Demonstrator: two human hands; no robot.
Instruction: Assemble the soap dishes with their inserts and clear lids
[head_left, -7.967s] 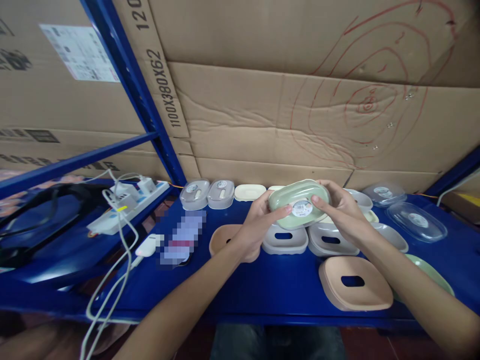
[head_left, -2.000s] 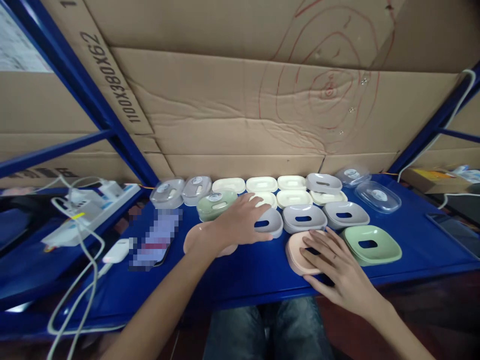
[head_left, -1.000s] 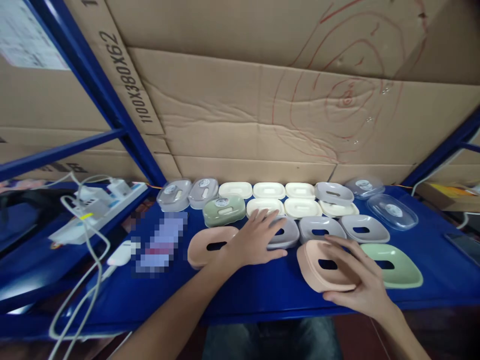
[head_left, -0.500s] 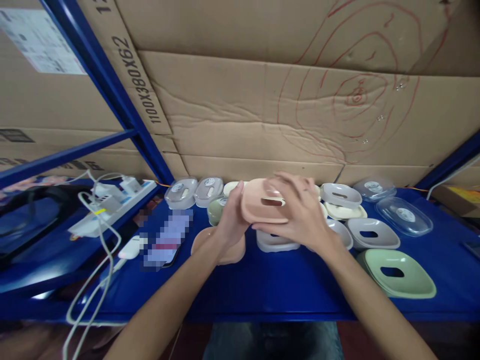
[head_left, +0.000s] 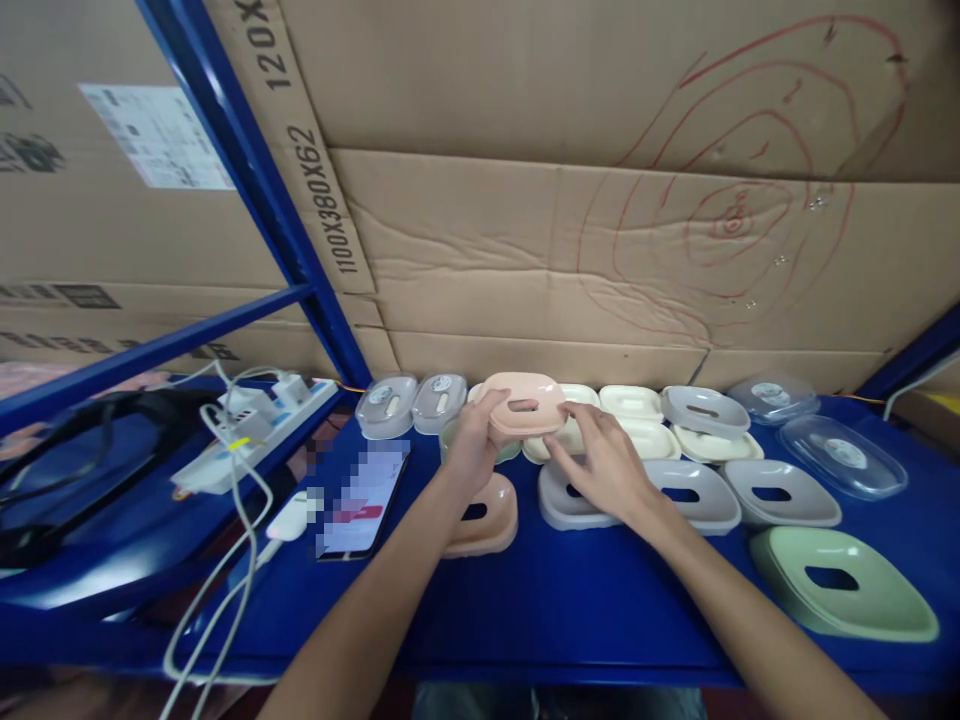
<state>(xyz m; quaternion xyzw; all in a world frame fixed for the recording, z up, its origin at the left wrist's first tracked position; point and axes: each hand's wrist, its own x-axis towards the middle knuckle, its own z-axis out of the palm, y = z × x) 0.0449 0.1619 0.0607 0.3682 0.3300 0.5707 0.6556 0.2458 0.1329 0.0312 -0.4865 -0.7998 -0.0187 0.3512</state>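
A pink soap dish (head_left: 541, 390) with an oval slot is raised above the blue shelf, tilted towards me. My left hand (head_left: 472, 440) is closed on its left side, with the thumb on the face by the slot. At its lower right corner my right hand (head_left: 604, 460) has thumb and forefinger on the edge. Below my left hand rests another pink dish (head_left: 491, 515), partly hidden by the wrist. A grey slotted dish (head_left: 559, 500) lies under my right hand. A green piece (head_left: 510, 452) shows partly behind the left fingers.
Cream trays (head_left: 630, 402), grey dishes (head_left: 784, 490) and a green dish (head_left: 874, 580) spread rightward. Clear lids (head_left: 844, 455) lie at far right. A phone (head_left: 367, 500), white cables (head_left: 247, 540) and a power strip (head_left: 300, 425) are left. Cardboard (head_left: 480, 250) stands behind.
The raised pink dish has tilted flatter and appears smaller. My right hand has slid from across its face to its right corner. The whole view has shifted slightly.
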